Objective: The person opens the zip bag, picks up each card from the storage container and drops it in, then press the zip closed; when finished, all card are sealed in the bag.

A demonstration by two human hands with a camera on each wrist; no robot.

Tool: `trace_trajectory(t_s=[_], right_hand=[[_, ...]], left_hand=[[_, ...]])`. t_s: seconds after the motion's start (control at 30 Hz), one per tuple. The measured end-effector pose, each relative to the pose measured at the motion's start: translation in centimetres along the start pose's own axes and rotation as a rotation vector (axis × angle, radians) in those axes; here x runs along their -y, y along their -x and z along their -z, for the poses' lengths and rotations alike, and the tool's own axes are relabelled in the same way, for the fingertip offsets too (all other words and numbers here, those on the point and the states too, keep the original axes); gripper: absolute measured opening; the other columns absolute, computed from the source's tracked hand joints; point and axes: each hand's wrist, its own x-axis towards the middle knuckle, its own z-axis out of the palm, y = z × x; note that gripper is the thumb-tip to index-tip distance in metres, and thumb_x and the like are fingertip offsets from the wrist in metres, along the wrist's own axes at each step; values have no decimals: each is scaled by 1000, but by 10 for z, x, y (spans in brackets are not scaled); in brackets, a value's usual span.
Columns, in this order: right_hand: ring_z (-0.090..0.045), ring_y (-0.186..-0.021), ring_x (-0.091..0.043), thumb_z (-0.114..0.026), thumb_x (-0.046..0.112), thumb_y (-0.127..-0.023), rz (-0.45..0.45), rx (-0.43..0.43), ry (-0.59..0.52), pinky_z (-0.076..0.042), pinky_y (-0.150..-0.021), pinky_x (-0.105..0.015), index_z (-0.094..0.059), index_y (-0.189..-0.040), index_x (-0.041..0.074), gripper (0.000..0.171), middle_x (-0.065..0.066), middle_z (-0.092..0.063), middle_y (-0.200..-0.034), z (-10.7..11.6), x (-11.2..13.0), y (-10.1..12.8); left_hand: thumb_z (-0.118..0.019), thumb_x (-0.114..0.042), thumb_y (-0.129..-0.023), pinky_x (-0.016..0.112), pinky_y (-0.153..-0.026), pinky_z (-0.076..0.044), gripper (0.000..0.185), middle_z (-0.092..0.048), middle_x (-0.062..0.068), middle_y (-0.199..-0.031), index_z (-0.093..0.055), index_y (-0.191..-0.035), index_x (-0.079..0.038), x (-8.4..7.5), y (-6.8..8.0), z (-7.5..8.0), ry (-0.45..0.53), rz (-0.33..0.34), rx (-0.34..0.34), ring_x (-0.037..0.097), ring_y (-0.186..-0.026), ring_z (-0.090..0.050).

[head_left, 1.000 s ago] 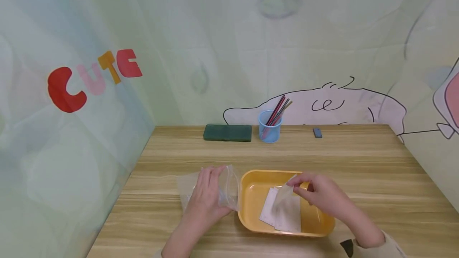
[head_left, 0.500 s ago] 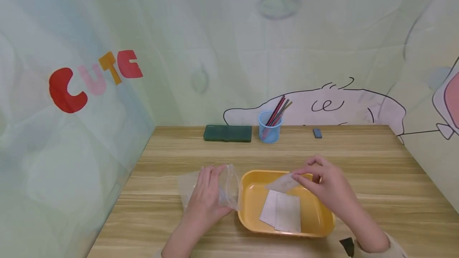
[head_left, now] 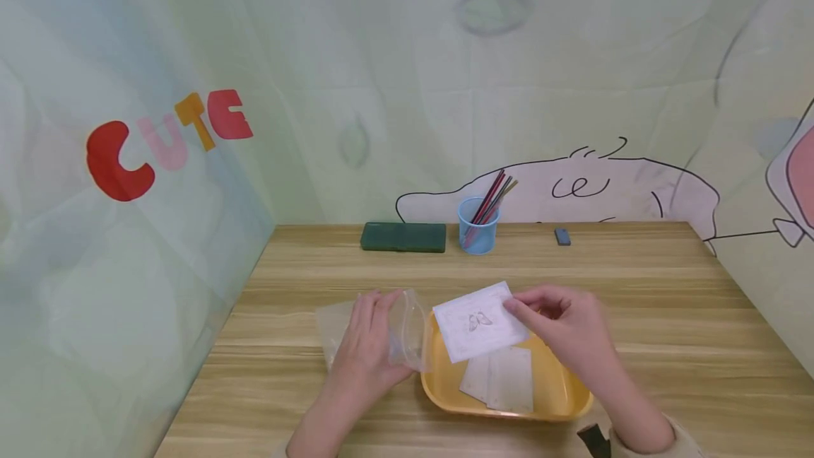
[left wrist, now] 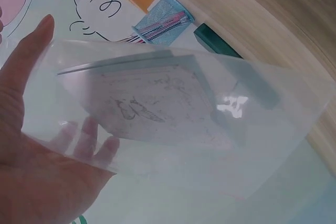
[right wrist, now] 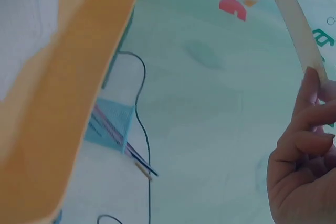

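Note:
My left hand [head_left: 372, 336] holds a clear plastic bag [head_left: 407, 331] by its open mouth, on the wooden table just left of a yellow tray [head_left: 559, 394]. In the left wrist view my fingers [left wrist: 89, 140] show through the bag [left wrist: 252, 129], with the thumb on the other side. My right hand [head_left: 516, 306] pinches the right edge of a white card with a butterfly drawing [head_left: 478, 322], lifted over the tray's left rim near the bag's mouth. That card [left wrist: 152, 103] shows through the bag film. Two more pale cards [head_left: 502, 379] lie flat in the tray.
At the back of the table stand a blue cup of pens [head_left: 478, 228], a dark green case [head_left: 403, 237] and a small grey-blue block [head_left: 562, 236]. Walls close in the table at the back and on the left and right.
My right hand has lifted one card out of the tray, turned its drawn face up and carried it left towards the bag. The left hand and bag have stayed put.

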Motion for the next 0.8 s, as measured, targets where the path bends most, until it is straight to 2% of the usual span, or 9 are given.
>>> trace_trajectory(t_s=[0.27, 0.43, 0.67, 0.8], right_hand=[[-48, -51, -10, -78, 19, -81, -24, 11, -90, -39, -42, -20, -74, -80, 15, 6, 3, -63, -61, -22, -6, 3], [-46, -51, -9, -78, 19, -81, -11, 14, -116, -37, -41, -19, -74, -79, 14, 6, 3, -61, -61, -31, -7, 1], [-50, -52, -10, -77, 14, -82, -3, 32, -177, -39, -42, -18, -74, -82, 6, 9, 2, -65, -65, -43, -6, 2], [-49, -51, -10, -77, 18, -82, 1, 47, -177, -37, -42, -18, -74, -80, 10, 9, 3, -65, -64, -50, -4, 1]], left_hand=[[-95, -28, -44, 43, -107, -36, 108, -45, 19, -127, -42, -135, -1, -6, -2, 3, 12, 24, 20, 34, -121, -42], [-96, -32, -44, 42, -110, -31, 111, -44, 19, -128, -41, -136, -1, -9, -2, 3, 14, 23, 28, 33, -123, -40], [-94, -40, -46, 37, -109, -33, 111, -44, 15, -127, -40, -137, -4, -13, -3, 3, 34, 47, 60, 29, -125, -38], [-94, -41, -47, 37, -110, -32, 111, -45, 12, -126, -40, -137, -5, -16, -4, 2, 52, 51, 71, 28, -127, -37]])
